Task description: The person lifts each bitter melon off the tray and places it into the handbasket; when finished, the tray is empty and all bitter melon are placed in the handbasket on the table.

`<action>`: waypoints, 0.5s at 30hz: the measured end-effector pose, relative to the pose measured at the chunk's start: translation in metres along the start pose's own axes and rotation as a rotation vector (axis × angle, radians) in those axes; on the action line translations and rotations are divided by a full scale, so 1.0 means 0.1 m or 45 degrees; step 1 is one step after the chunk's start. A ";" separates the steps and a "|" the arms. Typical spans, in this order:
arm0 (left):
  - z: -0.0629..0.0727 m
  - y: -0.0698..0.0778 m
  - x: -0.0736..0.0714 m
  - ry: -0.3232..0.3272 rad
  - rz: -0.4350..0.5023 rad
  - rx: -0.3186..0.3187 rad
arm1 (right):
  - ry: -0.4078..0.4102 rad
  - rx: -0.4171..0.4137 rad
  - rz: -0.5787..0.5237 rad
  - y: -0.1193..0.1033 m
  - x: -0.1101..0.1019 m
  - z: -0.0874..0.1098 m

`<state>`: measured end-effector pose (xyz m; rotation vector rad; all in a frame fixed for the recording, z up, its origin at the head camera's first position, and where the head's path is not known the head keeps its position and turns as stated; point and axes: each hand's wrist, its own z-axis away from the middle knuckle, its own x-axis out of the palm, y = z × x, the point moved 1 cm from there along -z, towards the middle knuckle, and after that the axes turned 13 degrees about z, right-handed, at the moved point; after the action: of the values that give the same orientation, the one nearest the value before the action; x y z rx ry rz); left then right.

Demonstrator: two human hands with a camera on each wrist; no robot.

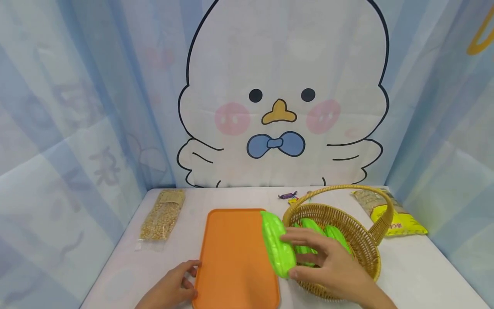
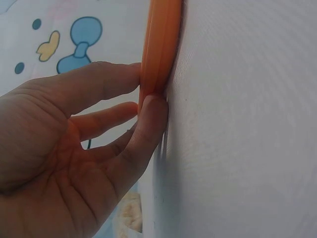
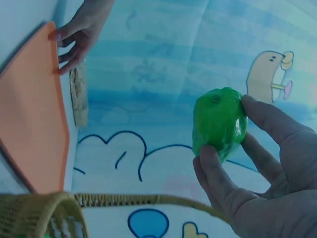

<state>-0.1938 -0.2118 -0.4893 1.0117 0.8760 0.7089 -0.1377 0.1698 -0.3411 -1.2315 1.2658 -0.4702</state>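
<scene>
In the head view my right hand [image 1: 328,262] holds a bright green, ridged toy vegetable [image 1: 278,244] between thumb and fingers. It is raised in front of the wicker basket [image 1: 359,227], near the right side of the orange tray [image 1: 235,257]. More green pieces [image 1: 335,236] like it lie inside the basket. The right wrist view shows the rounded end of the held toy vegetable [image 3: 220,121] between the fingertips. At the tray's left edge, my left hand [image 1: 173,285] grips the rim with its thumb and fingers; the left wrist view shows them against the orange side wall [image 2: 161,49].
A clear bag of grain [image 1: 162,214] lies at the back left. Behind the basket's right side is a yellow packet [image 1: 405,221]. A purple-wrapped candy [image 1: 287,195] and other small wrapped bits lie at the back. The basket's tall handle [image 1: 347,187] arches up; a printed curtain [image 1: 281,51] encloses the table.
</scene>
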 end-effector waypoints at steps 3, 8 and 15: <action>0.00 -0.01 0.00 -0.004 0.005 -0.013 | 0.012 0.057 0.092 0.06 -0.24 0.21; -0.01 0.00 -0.01 -0.008 0.007 -0.017 | 0.033 0.089 0.233 0.25 -0.65 0.48; 0.00 0.02 0.00 0.018 0.012 -0.057 | 0.046 0.210 0.230 0.61 -1.17 0.58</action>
<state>-0.1936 -0.2112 -0.4874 0.9724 0.8648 0.7415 -0.1437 0.3130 -0.3518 -0.9652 1.3278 -0.4571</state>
